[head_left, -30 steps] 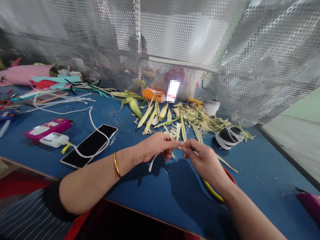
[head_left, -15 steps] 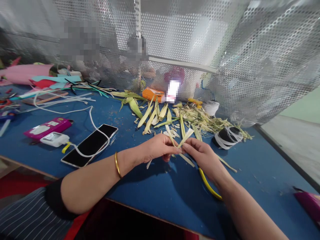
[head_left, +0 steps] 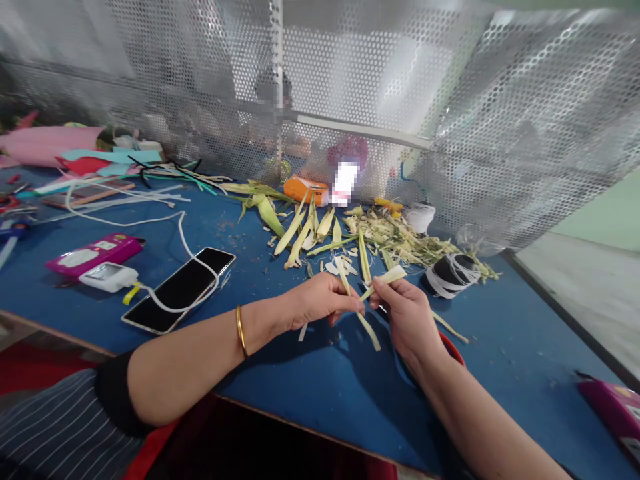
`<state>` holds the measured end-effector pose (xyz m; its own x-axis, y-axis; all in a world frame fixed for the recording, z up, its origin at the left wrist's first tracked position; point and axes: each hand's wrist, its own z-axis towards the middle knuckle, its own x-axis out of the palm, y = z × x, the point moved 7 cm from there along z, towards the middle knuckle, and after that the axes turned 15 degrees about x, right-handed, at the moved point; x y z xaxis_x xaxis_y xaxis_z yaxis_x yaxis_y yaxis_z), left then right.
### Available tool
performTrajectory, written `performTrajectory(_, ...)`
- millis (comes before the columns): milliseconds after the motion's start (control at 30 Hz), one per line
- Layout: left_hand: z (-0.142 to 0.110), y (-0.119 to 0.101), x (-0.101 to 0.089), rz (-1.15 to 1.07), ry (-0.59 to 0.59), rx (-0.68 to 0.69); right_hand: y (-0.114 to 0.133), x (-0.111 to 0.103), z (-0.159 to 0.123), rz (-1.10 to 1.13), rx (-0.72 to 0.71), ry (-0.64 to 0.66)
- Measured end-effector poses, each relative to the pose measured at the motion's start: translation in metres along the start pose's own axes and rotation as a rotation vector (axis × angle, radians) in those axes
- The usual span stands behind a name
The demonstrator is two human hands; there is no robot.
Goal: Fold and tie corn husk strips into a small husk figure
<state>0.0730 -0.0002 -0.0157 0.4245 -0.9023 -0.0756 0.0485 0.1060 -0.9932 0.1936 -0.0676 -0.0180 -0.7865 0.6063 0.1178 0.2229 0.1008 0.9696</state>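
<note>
My left hand (head_left: 325, 300) pinches pale corn husk strips between thumb and fingers above the blue table. One strip (head_left: 370, 331) hangs below its fingertips, and a short pale end (head_left: 303, 332) pokes out under the palm. Just to the right, my right hand (head_left: 407, 313) has thumb and fingers closed on another husk strip (head_left: 393, 275), which slants up to the right. The strips cross between the two hands. A red curved handle (head_left: 453, 348) shows behind my right wrist; the rest of it is hidden.
Whole husk leaves (head_left: 290, 230) and a heap of husk shreds (head_left: 395, 233) lie beyond my hands. A spool of white string (head_left: 451, 275) stands right. Left are a phone (head_left: 183, 287), a white cable (head_left: 183, 230) and a purple pouch (head_left: 95, 257). Perforated plastic sheeting (head_left: 350, 80) hangs behind.
My right hand has turned and shifted slightly right, tilting its strip flatter. The lower strip hangs more steeply. The yellow curved part near my right wrist is out of sight; a red one shows.
</note>
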Motion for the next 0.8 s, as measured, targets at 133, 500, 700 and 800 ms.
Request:
performTrajectory(133, -0.001, 0.001, -0.001, -0.134, -0.059, -0.03, 0.005, -0.005, 0.004, -0.031, 0.035, 0.021)
performTrajectory(500, 0.007, 0.007, -0.025, -0.265, -0.289, -0.03, 0.009, 0.015, -0.005, -0.634, -0.197, 0.144)
performTrajectory(700, 0.008, 0.008, -0.026, -0.258, -0.282, -0.023, 0.017, 0.014, -0.009, -0.689, -0.263, 0.082)
performTrajectory(800, 0.008, 0.008, -0.026, -0.251, -0.285, -0.039, 0.017, 0.015, -0.008, -0.702, -0.265, 0.076)
